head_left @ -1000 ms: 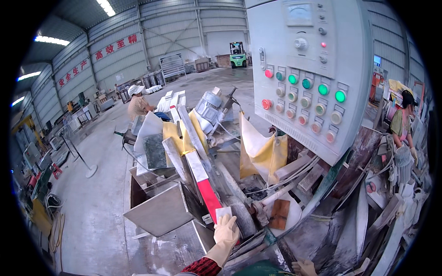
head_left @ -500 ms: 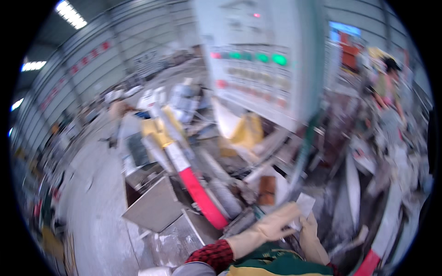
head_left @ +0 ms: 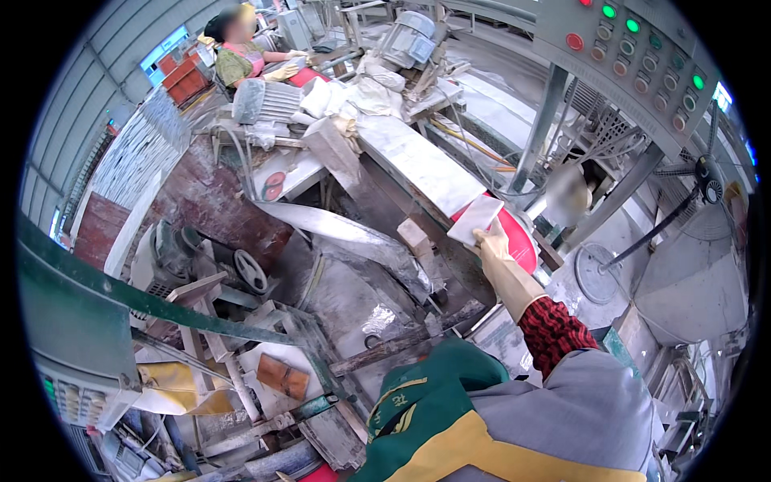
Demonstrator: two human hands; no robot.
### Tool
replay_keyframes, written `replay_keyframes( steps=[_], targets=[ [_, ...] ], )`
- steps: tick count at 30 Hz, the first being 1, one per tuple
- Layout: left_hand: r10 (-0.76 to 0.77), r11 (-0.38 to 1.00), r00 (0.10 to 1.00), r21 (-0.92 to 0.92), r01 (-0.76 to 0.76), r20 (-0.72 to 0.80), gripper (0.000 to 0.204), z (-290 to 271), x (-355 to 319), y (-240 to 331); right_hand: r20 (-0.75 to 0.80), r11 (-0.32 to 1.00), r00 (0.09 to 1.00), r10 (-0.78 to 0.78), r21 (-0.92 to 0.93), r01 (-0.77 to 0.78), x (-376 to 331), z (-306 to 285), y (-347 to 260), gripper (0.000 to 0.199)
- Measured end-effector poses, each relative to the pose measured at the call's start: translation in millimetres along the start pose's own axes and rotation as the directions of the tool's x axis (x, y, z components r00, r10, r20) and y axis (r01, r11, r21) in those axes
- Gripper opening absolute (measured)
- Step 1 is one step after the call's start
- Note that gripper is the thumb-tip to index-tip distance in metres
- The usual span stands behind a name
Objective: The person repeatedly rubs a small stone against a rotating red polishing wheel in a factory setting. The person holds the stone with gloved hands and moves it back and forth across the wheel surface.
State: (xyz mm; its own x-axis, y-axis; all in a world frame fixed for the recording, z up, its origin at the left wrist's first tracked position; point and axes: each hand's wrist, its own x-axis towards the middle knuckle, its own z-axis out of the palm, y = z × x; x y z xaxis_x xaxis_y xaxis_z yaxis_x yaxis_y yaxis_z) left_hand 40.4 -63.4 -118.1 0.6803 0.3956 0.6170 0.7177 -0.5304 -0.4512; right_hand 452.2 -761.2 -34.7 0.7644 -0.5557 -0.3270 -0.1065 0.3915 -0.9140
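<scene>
Right hand (head_left: 491,241) in a pale rubber glove, arm stretched out from a red plaid cuff (head_left: 552,331); fingers pinch the lower edge of a small white tile (head_left: 475,218), so it grips that tile. The tile stands up above the fingers, tilted, held clear in the air, its flat face to the camera. Directly behind the tile and hand: a red curved guard (head_left: 518,241), partly hidden by them. Up and left from the grip, a long pale stone slab (head_left: 422,165) runs along the machine bed, its near end just beside the tile. Just left of the grip, a small stone block (head_left: 415,239) stands on end, apart from the tile. Below-left of the grip, a crumpled grey plastic sheet (head_left: 353,241) lies over the frame. Above and right of the grip, a grey control panel (head_left: 642,56) with red and green buttons on a slanted post. Far right of the grip, a fan (head_left: 707,173). Left hand not in view; cannot tell its state. Far beyond the grip, at the top left, another person (head_left: 241,52) in gloves works at a bench. Green and yellow apron (head_left: 434,410) fills the bottom, below the arm.
</scene>
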Motion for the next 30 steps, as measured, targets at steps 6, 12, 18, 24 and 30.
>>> replay_keyframes(
  steps=[6,12,18,24,30],
  targets=[
    [0.007,0.998,0.947,-0.061,0.013,0.322,0.07,12.0,-19.3,-18.0,-0.139,0.998,0.989,-0.043,0.032,0.048,47.1,2.9,33.8,0.076],
    [-0.107,0.926,0.792,-0.23,0.3,0.601,0.093,20.7,-21.2,-25.3,-0.21,0.993,0.972,-0.104,0.028,0.112,72.2,17.0,50.6,0.076],
    [0.115,0.949,0.923,-0.316,0.007,0.367,0.058,-34.9,-34.7,3.5,0.007,0.891,0.992,0.127,-0.441,-0.111,64.0,-34.2,3.2,0.062],
    [0.109,0.942,0.915,-0.333,0.029,0.389,0.059,-77.7,-9.0,37.0,0.325,0.954,0.916,-0.237,0.257,0.155,149.0,-123.2,65.2,0.05],
    [-0.282,0.903,0.537,0.032,0.428,0.795,0.097,-82.6,28.5,52.8,0.393,0.046,0.794,-0.463,-0.885,0.464,113.4,-62.9,71.5,0.042]
  ],
)
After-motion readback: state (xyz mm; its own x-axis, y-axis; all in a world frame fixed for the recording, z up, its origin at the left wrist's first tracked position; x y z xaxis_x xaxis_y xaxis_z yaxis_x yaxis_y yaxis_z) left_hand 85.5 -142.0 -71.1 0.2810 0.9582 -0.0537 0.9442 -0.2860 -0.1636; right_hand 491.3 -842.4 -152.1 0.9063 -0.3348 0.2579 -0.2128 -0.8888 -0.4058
